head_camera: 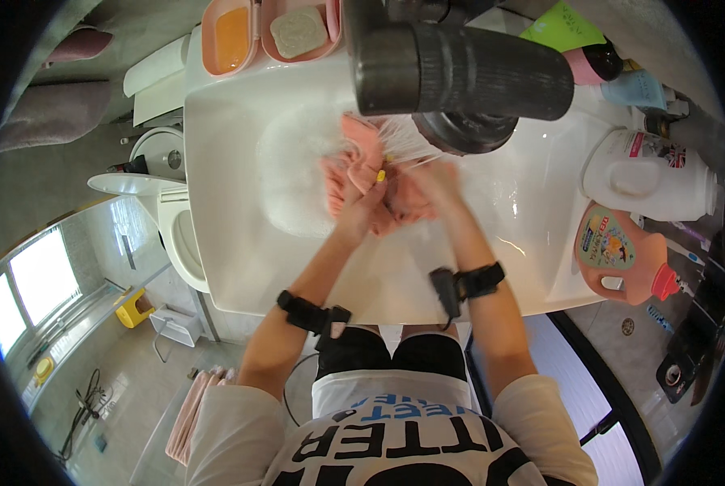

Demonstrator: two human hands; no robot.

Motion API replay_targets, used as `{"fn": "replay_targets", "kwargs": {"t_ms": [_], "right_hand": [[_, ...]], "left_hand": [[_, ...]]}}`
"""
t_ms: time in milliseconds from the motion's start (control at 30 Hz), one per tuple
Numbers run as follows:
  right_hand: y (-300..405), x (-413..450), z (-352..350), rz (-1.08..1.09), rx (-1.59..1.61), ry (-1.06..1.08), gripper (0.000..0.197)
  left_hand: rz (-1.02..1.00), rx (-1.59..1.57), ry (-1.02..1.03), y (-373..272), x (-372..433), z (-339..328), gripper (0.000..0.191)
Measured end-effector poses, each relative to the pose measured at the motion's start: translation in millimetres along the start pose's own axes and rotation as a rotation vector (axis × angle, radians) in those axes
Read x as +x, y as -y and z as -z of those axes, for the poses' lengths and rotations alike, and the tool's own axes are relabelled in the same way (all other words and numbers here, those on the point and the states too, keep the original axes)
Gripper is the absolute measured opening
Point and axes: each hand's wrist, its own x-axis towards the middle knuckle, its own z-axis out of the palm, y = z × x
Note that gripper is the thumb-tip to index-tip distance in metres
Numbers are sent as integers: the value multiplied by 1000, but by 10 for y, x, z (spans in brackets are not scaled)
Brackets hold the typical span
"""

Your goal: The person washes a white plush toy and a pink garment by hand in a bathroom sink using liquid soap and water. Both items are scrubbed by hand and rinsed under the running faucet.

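Observation:
A wet salmon-pink cloth (365, 143) is bunched up over the white washbasin (241, 267). My left hand (362, 206) grips its folds, with a yellow-painted thumbnail showing. On the cloth's right part is my right hand (438, 182), blurred and closed around the fabric, its fingertips hidden. Water sprays from the round head (469, 130) of the black faucet (490, 70) onto the cloth and between my hands. White suds (292, 176) float in water left of the cloth. A black strap device sits on each forearm.
Two pink soap boxes hold an orange bar (232, 39) and a pale bar (299, 31) at the back left. A white jug (648, 173) and an orange detergent bottle (617, 255) line the right rim. The faucet overhangs the basin. A toilet (186, 243) stands left.

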Motion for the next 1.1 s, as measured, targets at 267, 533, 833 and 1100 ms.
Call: {"fn": "replay_targets", "kwargs": {"t_ms": [267,533,833,1100], "right_hand": [[505,-539,-274,-103,767,-126,30],[300,-790,-523,294,245,-200,18],[430,-933,-166,-71,757,259,26],[51,-315,988,327,285,-402,19]], "left_hand": [[-4,-256,-209,107,-370,-393,47],[317,-436,-32,53,-220,-268,50],[570,-681,-27,-155,94,1,34],[440,-243,-184,-925,254,639,30]]}}
